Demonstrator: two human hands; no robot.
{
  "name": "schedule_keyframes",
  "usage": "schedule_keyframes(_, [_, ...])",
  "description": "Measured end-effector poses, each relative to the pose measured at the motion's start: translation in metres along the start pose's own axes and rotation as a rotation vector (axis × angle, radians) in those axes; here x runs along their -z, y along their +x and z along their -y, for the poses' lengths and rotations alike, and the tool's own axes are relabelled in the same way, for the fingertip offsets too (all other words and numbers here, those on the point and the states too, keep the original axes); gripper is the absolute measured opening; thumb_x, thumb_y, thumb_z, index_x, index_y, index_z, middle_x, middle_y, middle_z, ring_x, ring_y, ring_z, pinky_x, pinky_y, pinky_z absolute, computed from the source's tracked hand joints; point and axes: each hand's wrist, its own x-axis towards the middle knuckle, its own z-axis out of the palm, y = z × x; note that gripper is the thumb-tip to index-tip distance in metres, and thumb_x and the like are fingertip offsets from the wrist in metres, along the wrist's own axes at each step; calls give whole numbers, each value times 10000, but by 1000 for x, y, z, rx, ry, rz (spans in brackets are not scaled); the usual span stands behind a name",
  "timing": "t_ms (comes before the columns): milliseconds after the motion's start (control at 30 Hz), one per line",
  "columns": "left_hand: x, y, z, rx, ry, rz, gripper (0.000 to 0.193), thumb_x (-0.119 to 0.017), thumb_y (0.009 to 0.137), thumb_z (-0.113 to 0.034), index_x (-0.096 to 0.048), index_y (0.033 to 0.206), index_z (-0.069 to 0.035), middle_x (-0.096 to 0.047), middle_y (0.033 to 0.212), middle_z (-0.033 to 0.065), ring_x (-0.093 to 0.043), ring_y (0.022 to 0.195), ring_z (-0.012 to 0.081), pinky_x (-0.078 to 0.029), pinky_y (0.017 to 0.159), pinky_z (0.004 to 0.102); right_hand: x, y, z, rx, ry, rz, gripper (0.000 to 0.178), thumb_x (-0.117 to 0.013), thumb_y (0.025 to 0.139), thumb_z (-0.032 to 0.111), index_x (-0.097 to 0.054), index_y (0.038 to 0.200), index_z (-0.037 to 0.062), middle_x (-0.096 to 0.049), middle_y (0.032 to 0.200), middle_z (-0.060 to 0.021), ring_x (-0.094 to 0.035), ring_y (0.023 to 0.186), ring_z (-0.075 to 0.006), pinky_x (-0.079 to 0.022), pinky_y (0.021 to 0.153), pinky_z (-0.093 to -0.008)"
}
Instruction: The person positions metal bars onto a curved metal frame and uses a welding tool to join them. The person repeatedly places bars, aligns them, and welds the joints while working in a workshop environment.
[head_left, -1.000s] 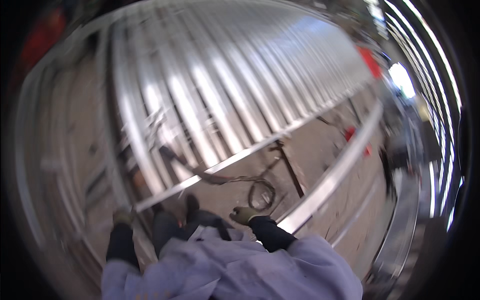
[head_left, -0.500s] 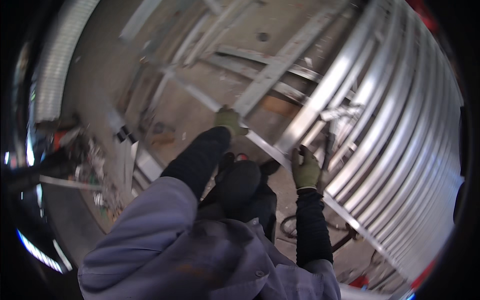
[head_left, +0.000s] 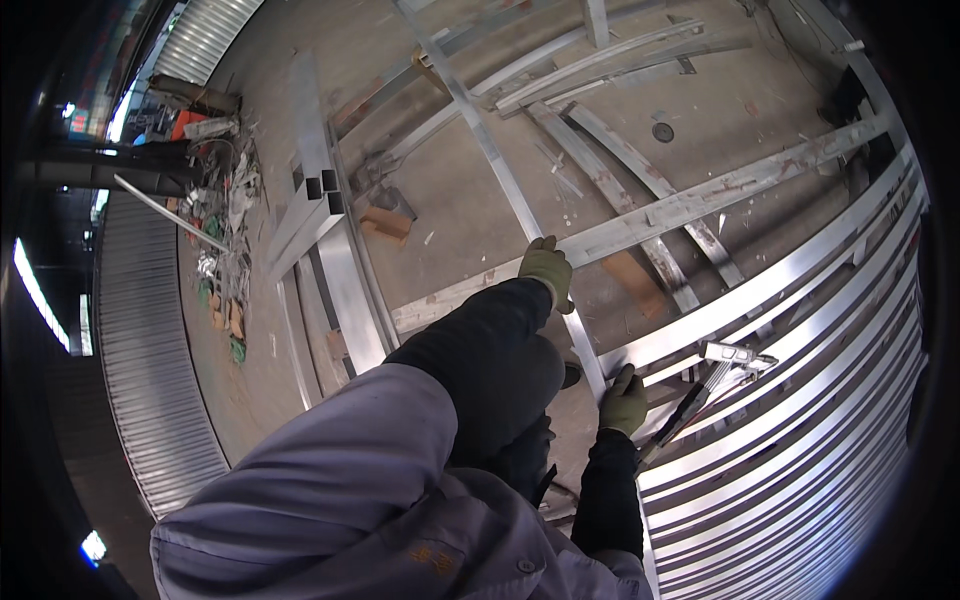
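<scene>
A long, narrow silver metal bar (head_left: 505,180) slants from the top of the view down toward the slatted panel. My left hand (head_left: 546,268), in a green glove, is closed around it partway along. By the bar's near end, my gloved right hand (head_left: 624,402) is closed with its thumb up, gripping the bar beside the panel's corner. The slatted metal panel (head_left: 760,470), made of several parallel bright tubes, fills the right side. On its slats, just right of my right hand, lies a tool with a black handle and silver head (head_left: 735,355).
A wide scuffed beam (head_left: 700,210) crosses beyond my left hand. Loose metal lengths (head_left: 600,70) lie on the floor farther off. Rectangular tubes (head_left: 345,290) are stacked at left, near a brown block (head_left: 387,226). A scrap heap (head_left: 235,200) and corrugated sheet (head_left: 150,350) lie farther left.
My view has swung, and the scene is sharper than before. Both hands stay on the bar and appear farther right and lower. My right hand's fingers look more closed.
</scene>
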Motion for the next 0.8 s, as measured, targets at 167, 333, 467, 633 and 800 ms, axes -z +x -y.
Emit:
schedule_keyframes(167, [13,4,-1,8,7,32,633,-869,663,-654,-866,1042,-147,-788,1100,42,-599,1236,283,-428,1057,419,1,1,4,21,-4,-27,617,-450,1130,557,-743,949,46,-751,906,-232,-699,882,-499,-531,750,-570])
schedule_keyframes(333, [18,4,-4,0,90,117,595,-869,667,-653,-871,1022,-176,-802,1021,20,-647,1142,280,-428,988,414,-2,1,4,12,-12,-22,613,-438,1130,555,-742,935,60,-751,907,-231,-703,890,-493,-532,754,-586])
schedule_keyframes(467, [24,8,-8,-39,122,145,575,-857,686,-662,-870,1027,-200,-801,1018,10,-659,1125,293,-425,990,459,0,3,0,-10,19,-20,603,-447,1125,554,-749,946,64,-753,909,-233,-711,893,-491,-540,759,-586])
schedule_keyframes(633, [24,12,-9,-60,229,163,640,-815,725,-710,-849,1108,-198,-793,1103,36,-670,1160,326,-435,1014,582,2,-1,4,-27,40,-18,579,-459,1115,534,-753,955,62,-763,921,-229,-724,891,-482,-559,767,-577])
schedule_keyframes(800, [29,2,-8,-168,237,189,732,-722,786,-754,-838,1151,-131,-797,1121,117,-690,1145,359,-395,1094,604,9,-6,7,-73,58,-106,520,-537,1085,518,-781,977,72,-775,872,-201,-749,842,-445,-579,757,-562])
